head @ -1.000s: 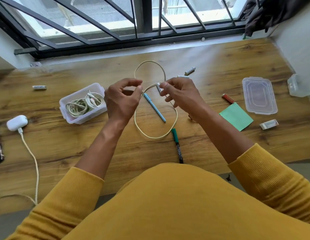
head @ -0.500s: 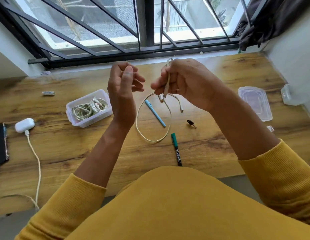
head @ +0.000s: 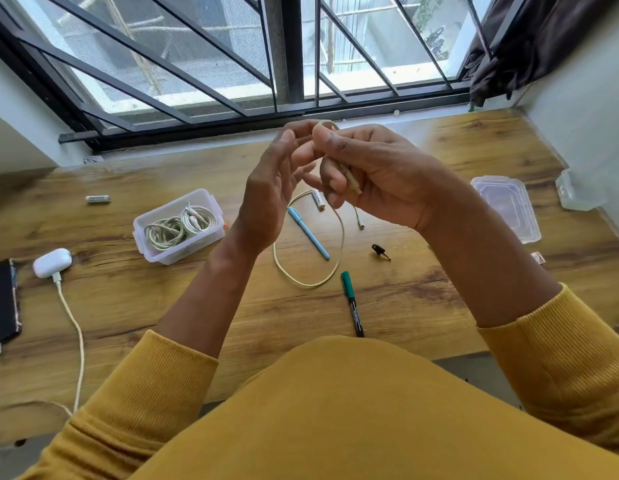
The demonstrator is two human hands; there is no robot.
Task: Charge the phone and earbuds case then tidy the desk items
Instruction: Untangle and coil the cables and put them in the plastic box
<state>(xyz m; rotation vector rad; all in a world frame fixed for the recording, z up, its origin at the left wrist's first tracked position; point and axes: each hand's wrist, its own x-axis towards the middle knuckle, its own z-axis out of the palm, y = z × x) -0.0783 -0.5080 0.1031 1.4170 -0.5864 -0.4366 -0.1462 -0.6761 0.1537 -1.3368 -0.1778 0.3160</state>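
Cables in tub.

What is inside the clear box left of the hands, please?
The box holds coiled pale cables with their plugs on top. Whatever lies beneath the coils is hidden.

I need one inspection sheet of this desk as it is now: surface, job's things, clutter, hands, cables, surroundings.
Surface: wooden desk.
Job's things: earbuds case plugged in at left; phone at left edge, also plugged in.
Clutter: blue pen, green marker, two batteries, lid.
Hands: right hand grips the beige cable; left hand open beside it.
Cables: coiled cables in box; beige loop hangs onto the desk.
Surroundings: barred window, dark curtain.
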